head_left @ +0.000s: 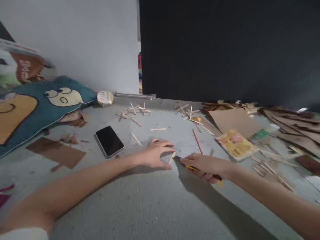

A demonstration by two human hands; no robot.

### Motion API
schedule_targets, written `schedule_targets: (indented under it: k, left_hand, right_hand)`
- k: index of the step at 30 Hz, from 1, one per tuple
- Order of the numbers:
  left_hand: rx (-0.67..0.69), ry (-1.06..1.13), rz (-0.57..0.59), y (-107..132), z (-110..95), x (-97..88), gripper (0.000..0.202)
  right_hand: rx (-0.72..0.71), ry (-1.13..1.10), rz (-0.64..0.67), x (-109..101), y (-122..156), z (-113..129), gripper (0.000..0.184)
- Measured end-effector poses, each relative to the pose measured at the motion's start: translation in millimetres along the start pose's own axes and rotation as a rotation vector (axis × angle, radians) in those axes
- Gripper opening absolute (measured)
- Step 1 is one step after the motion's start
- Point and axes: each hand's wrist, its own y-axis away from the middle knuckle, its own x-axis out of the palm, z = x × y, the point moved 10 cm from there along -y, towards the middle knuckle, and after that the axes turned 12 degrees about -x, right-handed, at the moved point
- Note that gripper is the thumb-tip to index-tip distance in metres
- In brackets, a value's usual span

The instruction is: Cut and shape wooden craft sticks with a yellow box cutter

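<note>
My left hand (157,154) rests on the grey floor with its fingers curled over a small wooden stick piece (172,157), pinning it down. My right hand (203,166) is closed round a yellow-and-black cutter (217,179), whose tip points at the stick piece. The two hands almost meet in the middle of the view. The picture is slightly blurred by motion.
A black phone (109,141) lies left of my left hand. Loose wooden sticks (136,139) and a pink pencil (198,141) are scattered behind. Brown cardboard pieces (235,120), a yellow packet (236,144), a blue cartoon cushion (37,106) and a dark panel (225,50) surround the spot.
</note>
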Motion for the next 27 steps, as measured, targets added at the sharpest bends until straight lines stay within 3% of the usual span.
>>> schedule_targets:
  k: [9,15,22,25,27]
  left_hand:
    - [0.050,0.028,-0.063,-4,-3,-0.2,0.077]
    - [0.037,0.018,-0.074,-2,-5,-2.7,0.082]
    - [0.026,-0.008,-0.064,-15,-11,-8.8,0.078]
    - [0.039,0.110,-0.114,-16,-15,-14.0,0.082]
    - [0.026,0.298,-0.092,-12,-14,-11.0,0.075]
  right_hand:
    - [-0.041,0.064,-0.073,0,5,11,0.057]
    - [-0.309,0.199,-0.275,-21,3,29,0.053]
    - [-0.470,0.436,-0.431,-29,16,53,0.046]
    - [-0.569,0.515,-0.476,-29,23,62,0.044]
    - [-0.650,0.567,-0.559,-32,31,68,0.042]
